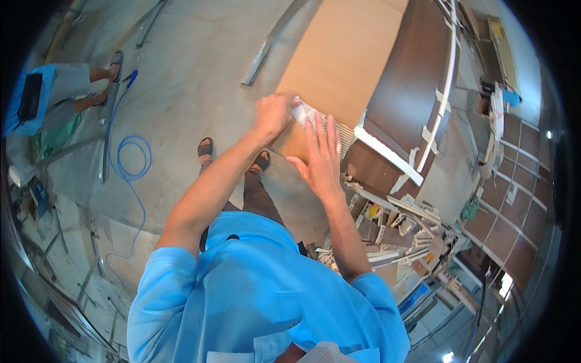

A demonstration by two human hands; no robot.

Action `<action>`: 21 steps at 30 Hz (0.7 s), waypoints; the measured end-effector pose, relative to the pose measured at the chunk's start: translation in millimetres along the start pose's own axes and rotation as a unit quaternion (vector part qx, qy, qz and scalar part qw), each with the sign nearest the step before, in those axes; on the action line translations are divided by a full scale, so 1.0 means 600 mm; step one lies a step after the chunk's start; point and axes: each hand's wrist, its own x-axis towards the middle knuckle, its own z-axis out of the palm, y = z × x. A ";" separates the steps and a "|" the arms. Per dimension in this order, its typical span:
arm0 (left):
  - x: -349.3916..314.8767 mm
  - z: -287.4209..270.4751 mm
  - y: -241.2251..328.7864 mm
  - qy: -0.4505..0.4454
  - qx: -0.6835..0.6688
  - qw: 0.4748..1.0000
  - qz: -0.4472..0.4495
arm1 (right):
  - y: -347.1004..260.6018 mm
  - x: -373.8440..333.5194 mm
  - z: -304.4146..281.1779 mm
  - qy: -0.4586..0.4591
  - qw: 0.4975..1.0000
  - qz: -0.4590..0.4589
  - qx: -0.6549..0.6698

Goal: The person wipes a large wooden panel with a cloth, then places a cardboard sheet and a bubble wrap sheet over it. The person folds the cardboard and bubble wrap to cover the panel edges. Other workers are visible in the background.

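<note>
A long tan cardboard sheet (345, 54) stretches away in front of me, its near end folded over into a flap (294, 140) with a ribbed edge. Across the fold lies a crumpled white strip (304, 111), perhaps tape. At the sheet's left edge, my left hand (273, 117) is closed, fingertips pinching the strip's left end. My right hand (321, 158) lies with its fingers stretched out over the flap and the strip's right end. Beside the cardboard, on the right, is a dark brown panel (411, 78) with white edging (387, 154) along its near end.
Wood scraps (411, 230) are heaped at the right, below the panel. A metal bar (259, 60) lies left of the cardboard. A blue hose (145, 163) coils on the floor. Another person's legs (91, 91) show at the far left. Brown panels (514, 193) stand at the right.
</note>
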 end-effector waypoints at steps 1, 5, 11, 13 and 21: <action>0.002 0.003 -0.004 0.015 0.022 1.000 0.001 | 0.002 -0.014 0.001 0.027 0.999 0.036 0.017; 0.004 0.014 -0.019 0.007 0.057 0.998 0.021 | 0.022 -0.062 0.018 0.075 0.988 0.135 0.016; -0.001 0.002 -0.012 0.066 0.079 0.989 0.103 | 0.095 -0.030 0.080 0.173 0.975 0.122 0.061; -0.003 -0.010 -0.004 0.143 0.211 0.931 0.260 | 0.117 -0.013 0.086 0.198 0.975 0.070 0.075; -0.007 -0.019 0.018 -0.084 0.259 0.887 0.372 | 0.141 0.025 0.126 0.250 0.964 0.057 0.067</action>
